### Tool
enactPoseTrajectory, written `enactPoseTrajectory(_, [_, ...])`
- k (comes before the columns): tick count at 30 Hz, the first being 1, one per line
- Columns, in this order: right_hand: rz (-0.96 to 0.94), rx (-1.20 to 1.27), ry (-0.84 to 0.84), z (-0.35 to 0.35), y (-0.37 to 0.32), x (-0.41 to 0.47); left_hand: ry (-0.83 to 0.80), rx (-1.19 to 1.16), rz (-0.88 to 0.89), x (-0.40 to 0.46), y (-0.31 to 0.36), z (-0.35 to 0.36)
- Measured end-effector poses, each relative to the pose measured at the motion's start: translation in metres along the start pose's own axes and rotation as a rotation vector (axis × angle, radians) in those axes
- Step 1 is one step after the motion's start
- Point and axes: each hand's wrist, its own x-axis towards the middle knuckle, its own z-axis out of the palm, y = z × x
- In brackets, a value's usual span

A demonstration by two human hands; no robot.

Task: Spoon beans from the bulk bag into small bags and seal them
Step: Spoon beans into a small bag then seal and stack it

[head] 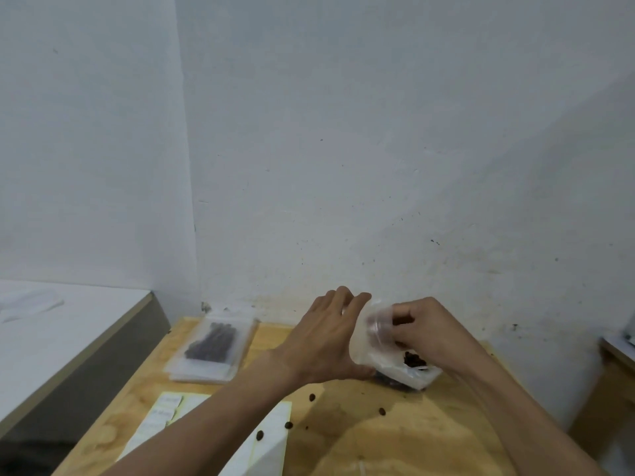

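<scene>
A: Bulk bag (pixel 395 367): location and grip status?

B: It stands on the wooden table (pixel 395 441) between both hands. The left hand (pixel 326 341) has its fingers extended along the bag's left wall and its thumb low near the base, a wide, bracing contact. The right hand (pixel 424 329) is curled at the bag's upper rim, fingers pinching the clear plastic. Motion blur obscures the rim itself.

A: Contents?

B: Dark beans (pixel 414 360) are visible through the plastic, just below the right hand's fingers.

A: Items around the grip?

B: Left of the left hand, well apart, a stack of small bags (pixel 211 348) lies flat; the top one holds beans. Nearer the person, below the left wrist, are loose beans (pixel 312 397) scattered on the table. Label sheets (pixel 165 412) lie under the left forearm.
</scene>
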Motion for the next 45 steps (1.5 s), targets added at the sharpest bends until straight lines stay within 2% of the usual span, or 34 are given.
enactPoseTrajectory(6, [0.062, 0.096, -0.093, -0.001, 0.001, 0.0, -0.02, -0.059, -0.042, 0.001, 0.008, 0.005])
enactPoseTrajectory(11, [0.025, 0.027, -0.082, -0.004, 0.01, 0.004, -0.038, -0.049, -0.087, 0.01, 0.011, 0.01])
enactPoseTrajectory(14, [-0.015, -0.022, 0.062, -0.014, 0.025, 0.01, -0.051, -0.013, -0.126, 0.014, 0.009, 0.012])
enactPoseTrajectory(17, [-0.029, -0.251, 0.276, -0.034, 0.05, 0.014, -0.074, -0.12, -0.264, 0.018, 0.005, 0.012])
enactPoseTrajectory(19, [0.142, -0.432, 0.317, -0.046, 0.075, 0.013, -0.105, -0.259, -0.378, 0.022, 0.005, 0.012])
enactPoseTrajectory(22, [0.468, -0.559, 0.174, -0.052, 0.101, 0.005, -0.198, -0.473, -0.51, 0.029, 0.007, 0.014])
enactPoseTrajectory(26, [0.471, -0.229, 0.107, -0.051, 0.116, -0.003, -0.348, -0.756, -0.652, 0.036, 0.01, 0.02])
enactPoseTrajectory(30, [0.362, 0.215, 0.225, -0.047, 0.109, -0.01, -0.532, -0.787, -0.675, 0.038, 0.011, 0.03])
enactPoseTrajectory(33, [0.325, 0.398, 0.3, -0.038, 0.105, -0.006, -0.535, -0.787, -0.735, 0.038, 0.013, 0.039])
enactPoseTrajectory(34, [0.303, 0.362, 0.307, -0.033, 0.106, -0.004, -0.517, -0.782, -0.754, 0.038, 0.012, 0.042])
enactPoseTrajectory(36, [0.234, 0.14, 0.35, -0.024, 0.11, -0.001, -0.471, -0.779, -0.778, 0.038, 0.012, 0.047])
enactPoseTrajectory(39, [0.01, -0.248, 0.494, -0.023, 0.109, 0.002, -0.427, -0.795, -0.785, 0.039, 0.011, 0.049])
enactPoseTrajectory(43, [-0.214, -0.613, 0.696, -0.034, 0.109, 0.0, -0.374, -0.782, -0.759, 0.045, 0.013, 0.045])
enactPoseTrajectory(45, [-0.305, -0.758, 0.69, -0.033, 0.11, -0.006, -0.352, -0.776, -0.732, 0.049, 0.014, 0.044])
